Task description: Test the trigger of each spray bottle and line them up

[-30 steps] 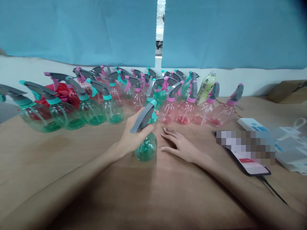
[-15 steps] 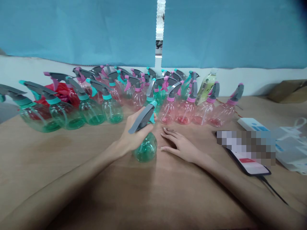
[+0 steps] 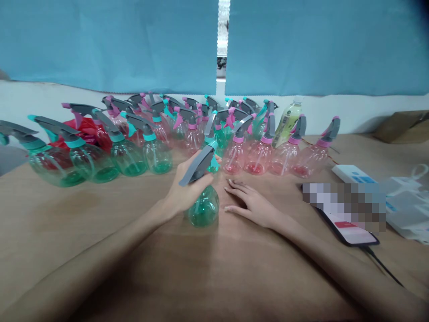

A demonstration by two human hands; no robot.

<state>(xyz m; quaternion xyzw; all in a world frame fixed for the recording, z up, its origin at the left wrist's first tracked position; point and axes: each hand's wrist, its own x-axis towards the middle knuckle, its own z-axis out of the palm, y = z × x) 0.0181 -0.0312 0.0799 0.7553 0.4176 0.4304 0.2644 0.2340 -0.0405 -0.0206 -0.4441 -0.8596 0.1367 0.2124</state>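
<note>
One green spray bottle [image 3: 203, 210] is at the centre of the tabletop [image 3: 161, 273], nearer than the other bottles [image 3: 158, 160], the left grip [image 3: 187, 188] wrapped round its neck. Just right of it, the right grip [image 3: 252, 205] lies palm down, released. A phone [image 3: 353, 233] lies farther right.

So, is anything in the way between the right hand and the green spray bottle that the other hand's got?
Low down, nothing visible: just a narrow strip of table lies between the right hand and the green spray bottle. Higher up, the left hand is wrapped around it.
</note>
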